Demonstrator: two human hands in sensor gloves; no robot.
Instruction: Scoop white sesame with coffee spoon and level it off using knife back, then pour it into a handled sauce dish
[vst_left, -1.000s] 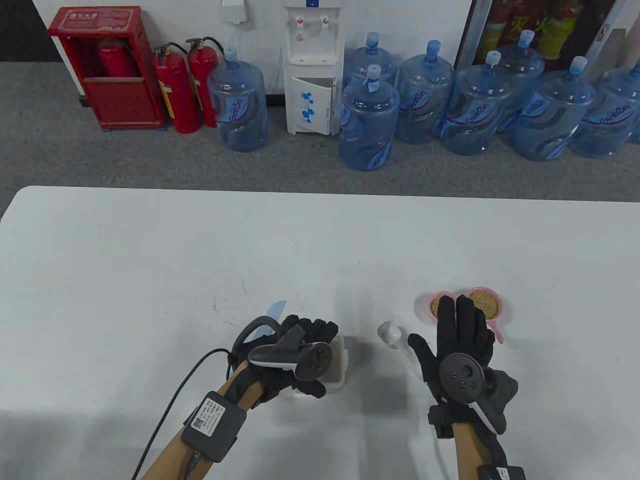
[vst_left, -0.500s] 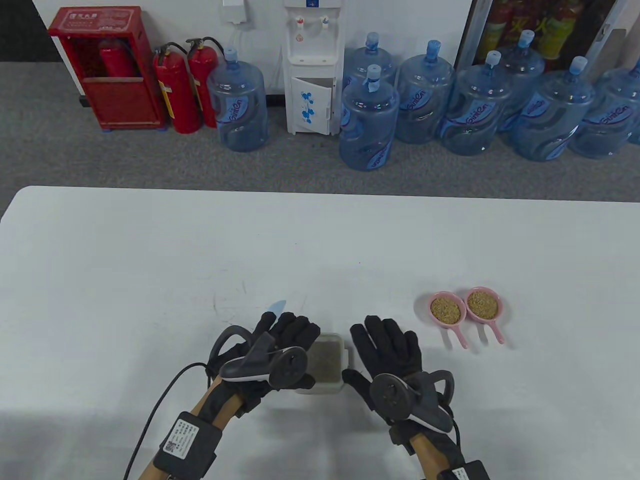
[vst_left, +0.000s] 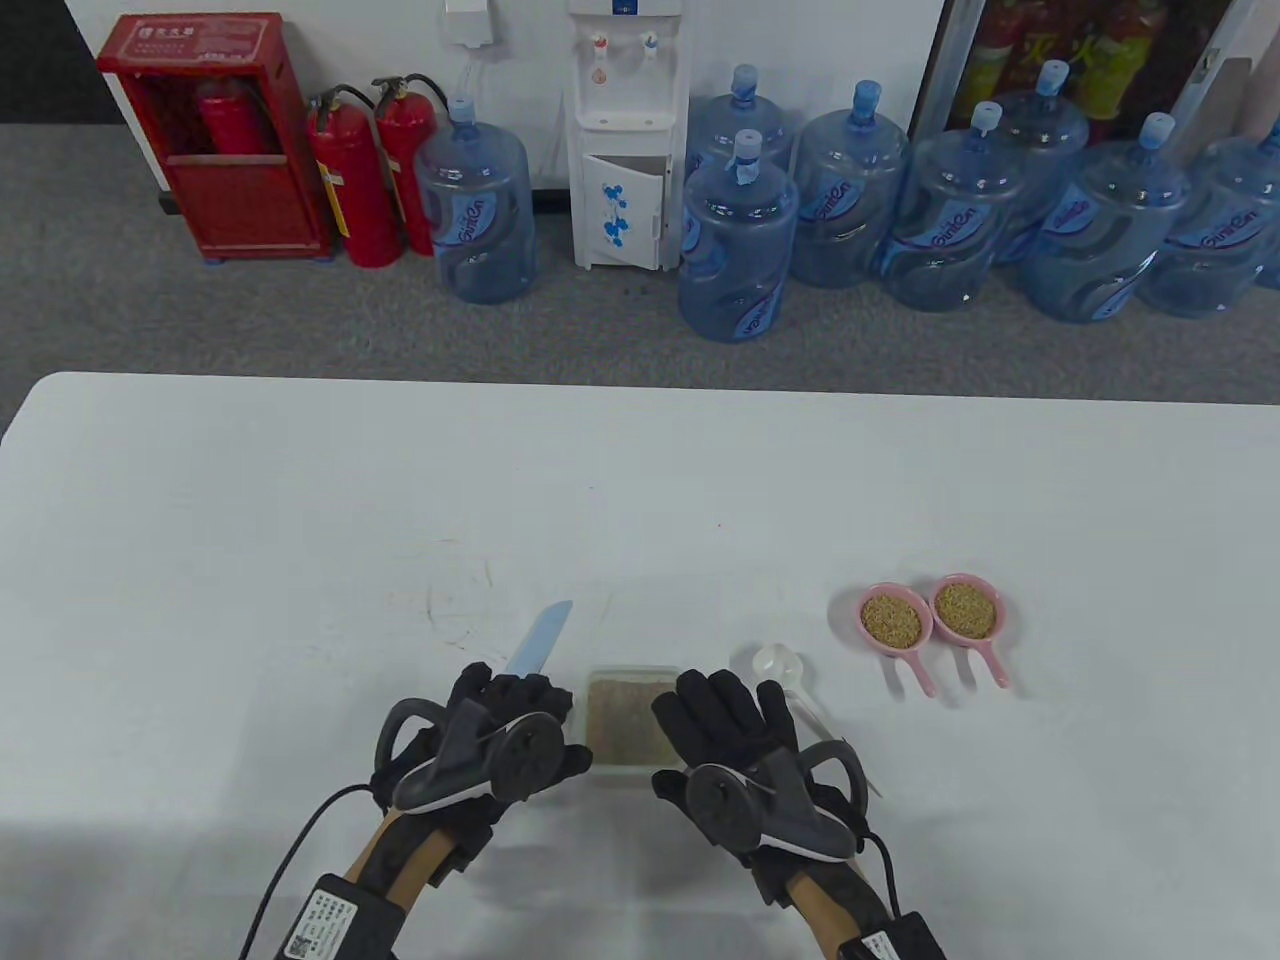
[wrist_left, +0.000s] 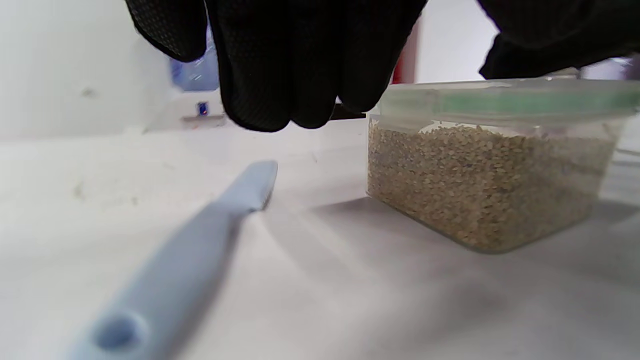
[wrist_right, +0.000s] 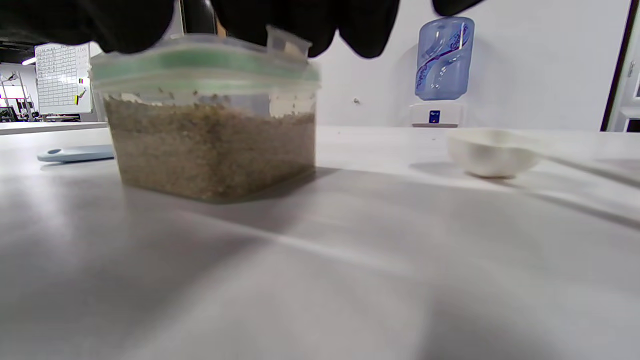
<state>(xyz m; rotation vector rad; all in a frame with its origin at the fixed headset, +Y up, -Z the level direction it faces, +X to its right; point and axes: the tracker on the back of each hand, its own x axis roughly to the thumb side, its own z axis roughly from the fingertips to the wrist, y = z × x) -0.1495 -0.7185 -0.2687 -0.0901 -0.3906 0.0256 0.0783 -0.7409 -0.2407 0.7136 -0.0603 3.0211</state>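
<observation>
A clear tub of sesame (vst_left: 632, 722) with a green-sealed rim stands near the table's front edge, between my hands. My left hand (vst_left: 505, 725) is at its left side. In the left wrist view its fingers (wrist_left: 280, 65) hang loosely beside the tub (wrist_left: 490, 185), with the thumb over the rim. My right hand (vst_left: 735, 725) lies along the right side, fingers at the rim in the right wrist view above the tub (wrist_right: 210, 145). A light blue knife (vst_left: 540, 640) lies left of the tub. The white spoon (vst_left: 782, 668) lies to the right. Two pink handled dishes (vst_left: 893, 618) (vst_left: 966, 608) hold sesame.
The white table (vst_left: 300, 500) stretches wide behind and to both sides of the objects. The knife handle (wrist_left: 200, 240) lies just under my left hand. The spoon bowl (wrist_right: 492, 152) sits a short way right of the tub. Water bottles and fire extinguishers stand on the floor beyond.
My right hand came back from the pink dishes to the tub's right side. Both hands drew nearer the front edge, uncovering the knife blade and the spoon.
</observation>
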